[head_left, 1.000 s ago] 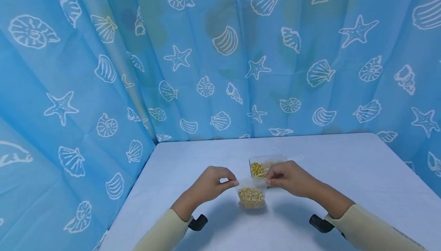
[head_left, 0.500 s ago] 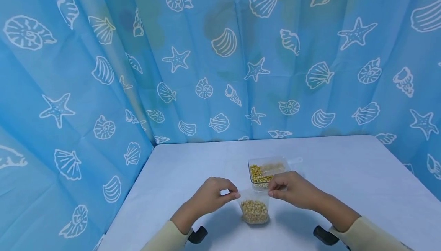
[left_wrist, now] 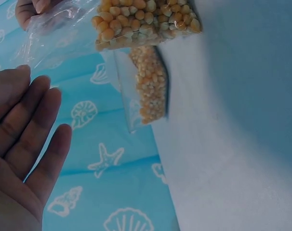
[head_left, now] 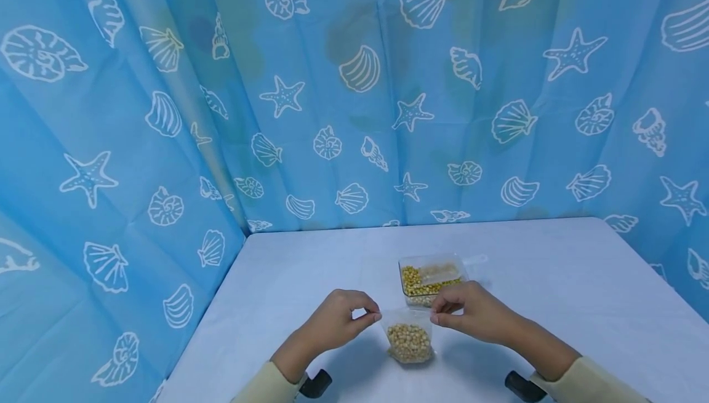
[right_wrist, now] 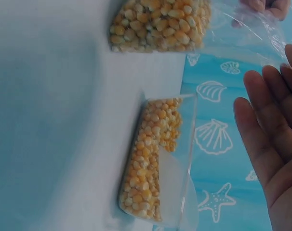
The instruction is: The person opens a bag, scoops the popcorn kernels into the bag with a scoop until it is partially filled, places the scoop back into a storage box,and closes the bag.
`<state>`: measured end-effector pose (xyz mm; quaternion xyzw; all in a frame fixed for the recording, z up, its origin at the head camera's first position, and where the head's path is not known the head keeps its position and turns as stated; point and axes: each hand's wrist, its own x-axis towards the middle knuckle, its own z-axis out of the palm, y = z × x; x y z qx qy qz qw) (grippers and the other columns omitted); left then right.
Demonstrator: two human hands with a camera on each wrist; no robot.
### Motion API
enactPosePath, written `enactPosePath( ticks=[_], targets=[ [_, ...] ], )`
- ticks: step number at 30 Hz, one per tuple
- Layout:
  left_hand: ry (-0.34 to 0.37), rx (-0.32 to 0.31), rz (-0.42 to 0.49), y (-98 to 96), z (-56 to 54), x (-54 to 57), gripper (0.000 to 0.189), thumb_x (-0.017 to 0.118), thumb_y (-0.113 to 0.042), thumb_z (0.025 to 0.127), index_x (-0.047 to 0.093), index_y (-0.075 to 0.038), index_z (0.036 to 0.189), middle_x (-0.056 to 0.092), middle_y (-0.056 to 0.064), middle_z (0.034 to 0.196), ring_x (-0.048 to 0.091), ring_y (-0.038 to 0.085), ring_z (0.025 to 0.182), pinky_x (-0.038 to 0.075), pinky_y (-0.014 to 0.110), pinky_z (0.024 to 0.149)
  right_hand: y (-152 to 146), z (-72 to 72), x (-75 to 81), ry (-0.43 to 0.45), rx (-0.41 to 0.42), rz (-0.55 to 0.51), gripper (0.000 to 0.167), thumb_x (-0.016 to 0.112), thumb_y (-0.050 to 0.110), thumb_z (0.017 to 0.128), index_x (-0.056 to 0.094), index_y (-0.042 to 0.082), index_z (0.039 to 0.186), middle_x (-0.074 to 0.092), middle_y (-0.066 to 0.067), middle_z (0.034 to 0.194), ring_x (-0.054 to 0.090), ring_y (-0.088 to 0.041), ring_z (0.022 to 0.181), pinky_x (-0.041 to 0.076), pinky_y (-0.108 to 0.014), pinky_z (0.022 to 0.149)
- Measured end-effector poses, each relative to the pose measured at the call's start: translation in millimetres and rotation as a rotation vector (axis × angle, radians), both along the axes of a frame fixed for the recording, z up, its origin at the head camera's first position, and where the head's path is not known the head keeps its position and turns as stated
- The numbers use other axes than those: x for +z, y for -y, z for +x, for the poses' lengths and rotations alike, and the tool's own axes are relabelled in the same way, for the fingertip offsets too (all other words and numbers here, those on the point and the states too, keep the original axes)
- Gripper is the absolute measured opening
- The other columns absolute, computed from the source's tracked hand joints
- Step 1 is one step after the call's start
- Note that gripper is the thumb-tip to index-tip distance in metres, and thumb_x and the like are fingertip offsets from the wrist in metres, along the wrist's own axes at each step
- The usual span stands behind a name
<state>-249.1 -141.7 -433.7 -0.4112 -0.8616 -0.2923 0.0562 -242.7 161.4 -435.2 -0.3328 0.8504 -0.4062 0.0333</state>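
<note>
A clear plastic bag (head_left: 408, 343), its lower part filled with yellow corn kernels (left_wrist: 141, 19), stands upright between the two hands. My left hand (head_left: 344, 322) pinches its upper left corner between thumb and index finger. At the upper right corner, my right hand (head_left: 471, 312) does the same. In the right wrist view the other fingers (right_wrist: 261, 130) of that hand stretch out loosely. Just behind the bag sits a clear rectangular container (head_left: 403, 263) of corn kernels, with a translucent scoop (head_left: 440, 272) lying on them.
A white-covered table (head_left: 310, 255) bears everything. Behind it and along the left hangs a blue curtain (head_left: 354, 107) printed with white shells and starfish. The scoop's pale handle (head_left: 475, 259) juts out past the container's right side.
Both hands and the bag have come lower and nearer in the head view, so more of the container behind shows. The pinch on both bag corners is unchanged.
</note>
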Motion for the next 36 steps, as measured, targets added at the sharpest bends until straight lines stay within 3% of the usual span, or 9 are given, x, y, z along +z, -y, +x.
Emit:
enactPosePath(
  ticks=[10, 21, 29, 36],
  targets=[
    [-0.011, 0.019, -0.075, -0.6, 4.7, 1.7, 0.009, 0.064, -0.018, 0.096, 0.072, -0.013, 0.097, 0.067, -0.014, 0.090, 0.060, -0.005, 0.084, 0.052, 0.022, 0.074, 2, 1.8, -3.9, -0.027, 0.004, -0.027, 0.005, 0.067, 0.028, 0.093, 0.071, 0.025, 0.091, 0.066, 0.014, 0.081, 0.062, -0.006, 0.075, 0.053, -0.028, 0.069],
    [0.031, 0.026, -0.049, -2.9, 6.0, 0.4, 0.010, 0.068, -0.023, 0.093, 0.072, -0.015, 0.095, 0.066, -0.016, 0.089, 0.059, -0.004, 0.083, 0.050, 0.019, 0.076, 3, 2.0, -5.4, -0.015, 0.008, -0.043, 0.006, 0.065, 0.027, 0.095, 0.069, 0.025, 0.090, 0.065, 0.011, 0.083, 0.061, -0.007, 0.076, 0.052, -0.029, 0.067],
    [-0.025, 0.001, -0.036, -6.6, 4.9, -1.7, 0.010, 0.065, -0.019, 0.096, 0.073, -0.015, 0.094, 0.067, -0.015, 0.087, 0.058, -0.006, 0.079, 0.048, 0.014, 0.070, 6, 1.5, -6.8, -0.049, -0.005, -0.025, 0.003, 0.069, 0.028, 0.092, 0.070, 0.026, 0.091, 0.065, 0.016, 0.085, 0.062, -0.005, 0.080, 0.054, -0.030, 0.073],
    [-0.047, -0.019, -0.031, -6.6, 5.9, -1.0, 0.011, 0.064, -0.020, 0.096, 0.073, -0.014, 0.094, 0.067, -0.013, 0.086, 0.058, -0.007, 0.077, 0.051, 0.019, 0.068, 12, 3.6, -7.9, -0.036, 0.004, -0.046, 0.008, 0.071, 0.029, 0.090, 0.072, 0.022, 0.094, 0.067, 0.015, 0.092, 0.063, -0.005, 0.084, 0.055, -0.035, 0.076]
  ],
)
